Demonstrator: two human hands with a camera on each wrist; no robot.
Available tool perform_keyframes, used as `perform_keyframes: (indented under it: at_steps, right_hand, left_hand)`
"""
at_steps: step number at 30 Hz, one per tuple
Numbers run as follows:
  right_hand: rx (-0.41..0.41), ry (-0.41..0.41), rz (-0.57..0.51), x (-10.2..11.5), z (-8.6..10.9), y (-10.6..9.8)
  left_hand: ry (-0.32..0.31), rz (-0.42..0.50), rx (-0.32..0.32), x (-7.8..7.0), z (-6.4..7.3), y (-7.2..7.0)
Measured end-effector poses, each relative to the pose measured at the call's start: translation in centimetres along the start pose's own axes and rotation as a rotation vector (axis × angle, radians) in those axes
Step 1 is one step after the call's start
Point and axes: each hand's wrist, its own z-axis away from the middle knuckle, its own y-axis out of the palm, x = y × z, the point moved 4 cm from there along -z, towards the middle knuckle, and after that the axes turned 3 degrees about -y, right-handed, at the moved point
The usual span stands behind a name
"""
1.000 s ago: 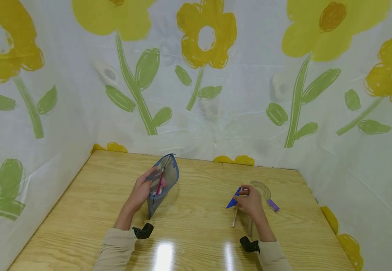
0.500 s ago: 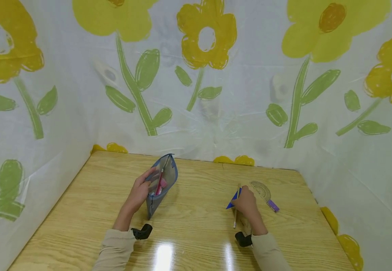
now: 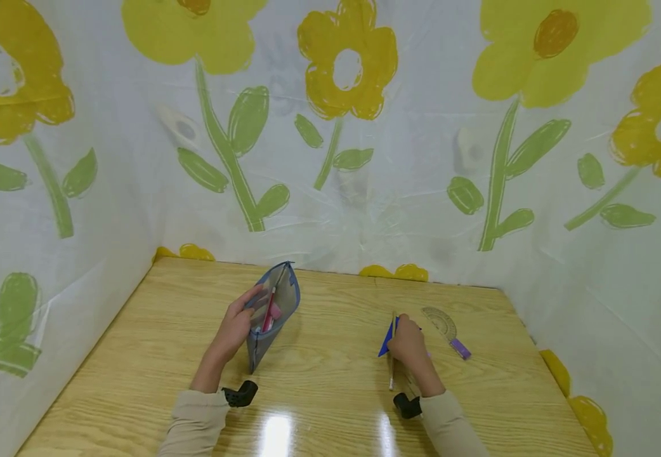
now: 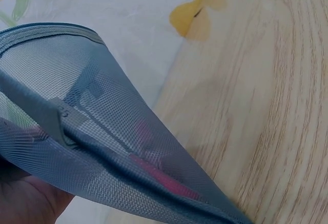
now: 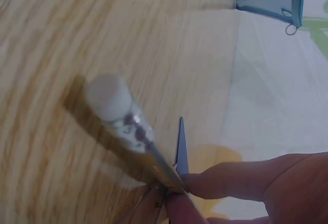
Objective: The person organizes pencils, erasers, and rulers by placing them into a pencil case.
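Observation:
My left hand (image 3: 232,331) grips the side of a grey-blue mesh pencil case (image 3: 260,352), its zip mouth open toward me. Inside it are a red pencil (image 3: 269,310) and a pink eraser (image 3: 275,311). In the left wrist view the mesh (image 4: 123,137) fills much of the picture. My right hand (image 3: 409,343) pinches a wooden pencil (image 5: 161,168) between thumb and finger, its white eraser end toward the wrist camera. A blue triangular piece (image 3: 386,346) is right at the same fingertips, partly hidden behind them. Beneath that hand shows a clear ruler (image 5: 151,203) with tick marks.
A clear protractor (image 3: 449,327) lies on the wooden table (image 3: 330,355) right of my right hand, with a small purple block (image 3: 460,348) at its lower end. White flowered cloth (image 3: 399,190) walls the table at the back and both sides.
My right hand has come slightly left, and its fingers have closed on the pencil, now tilted more upright. The blue triangle shifted slightly left. My left hand and the case stay nearly still.

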Motion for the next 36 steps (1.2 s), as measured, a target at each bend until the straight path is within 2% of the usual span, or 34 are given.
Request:
perform_keyframes:
  at_steps: [9, 17, 26, 36]
  right_hand:
    - [0.027, -0.001, -0.039, -0.38, -0.21, -0.01]
    - [0.064, 0.001, -0.119, -0.53, 0.03, -0.05]
    - [0.101, 0.029, -0.321, -0.01, 0.4, -0.63]
    - [0.092, 0.018, -0.636, 0.19, 0.46, -0.23]
  left_hand:
    - [0.0, 0.013, 0.009, 0.11, -0.06, 0.04]
    - [0.002, 0.028, 0.009, 0.16, 0.02, 0.05]
    - [0.012, 0.034, 0.006, 0.02, 0.18, -0.17]
    - [-0.003, 0.021, 0.005, 0.26, -0.12, -0.07]
